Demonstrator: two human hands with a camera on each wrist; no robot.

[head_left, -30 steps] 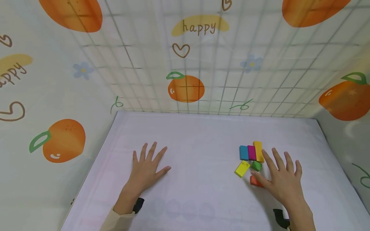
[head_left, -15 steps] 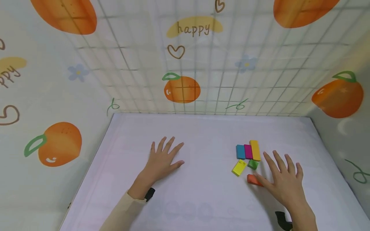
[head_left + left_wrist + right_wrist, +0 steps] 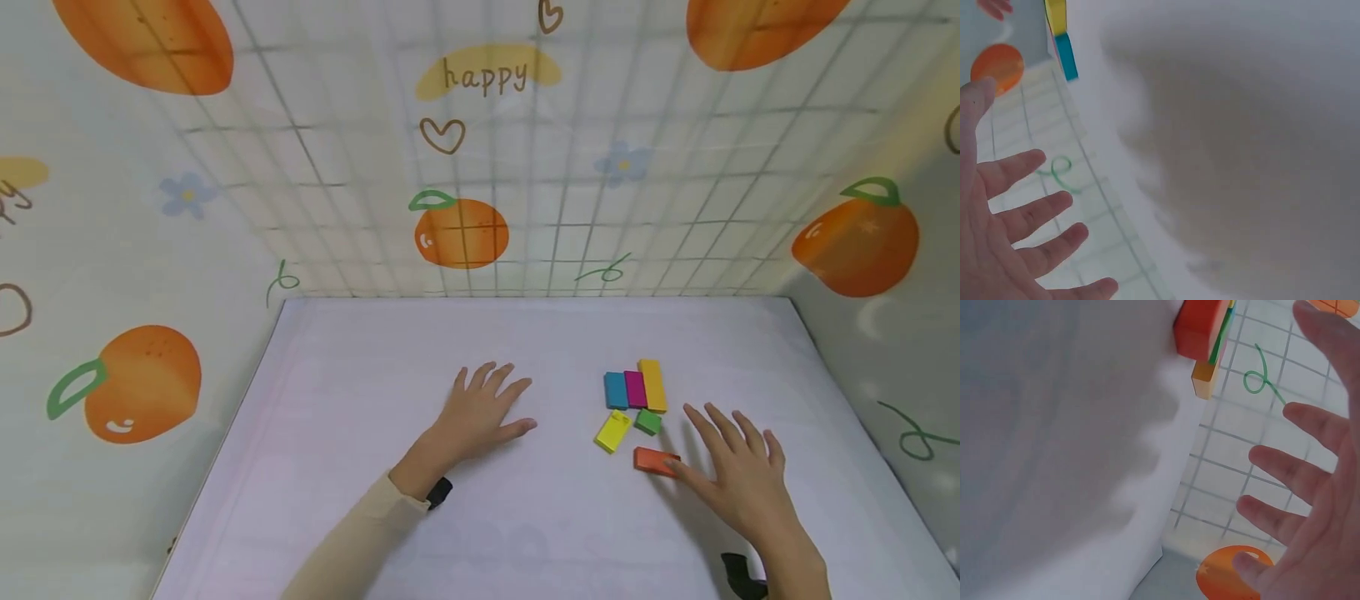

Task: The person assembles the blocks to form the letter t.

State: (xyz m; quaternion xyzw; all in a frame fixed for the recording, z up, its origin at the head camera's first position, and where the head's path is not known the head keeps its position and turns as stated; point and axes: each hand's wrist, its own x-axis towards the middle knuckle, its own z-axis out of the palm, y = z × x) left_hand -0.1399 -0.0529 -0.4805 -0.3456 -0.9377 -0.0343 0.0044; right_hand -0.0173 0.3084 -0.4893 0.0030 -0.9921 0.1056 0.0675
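Several coloured blocks lie grouped on the right half of the white table. A blue block [image 3: 616, 391], a magenta block [image 3: 634, 389] and a longer orange-yellow block [image 3: 652, 386] stand side by side. In front of them are a yellow block [image 3: 613, 432], a small green block [image 3: 648, 422] and a red-orange block [image 3: 656, 461]. My right hand [image 3: 742, 475], fingers spread, hovers just right of the group, its thumb tip overlapping the red-orange block's end in the head view. My left hand [image 3: 476, 417] hangs over the table left of the blocks, fingers spread and holding nothing.
The white tabletop [image 3: 360, 350] ends at a back wall of cloth [image 3: 345, 242] printed with oranges and grid lines. Similar cloth hangs along the left and right sides. Each wrist wears a black strap piece [image 3: 439, 493].
My left hand has moved right, toward the blocks. My right hand has shifted slightly away from them, showing more of the red-orange block. The head view has turned a little right.
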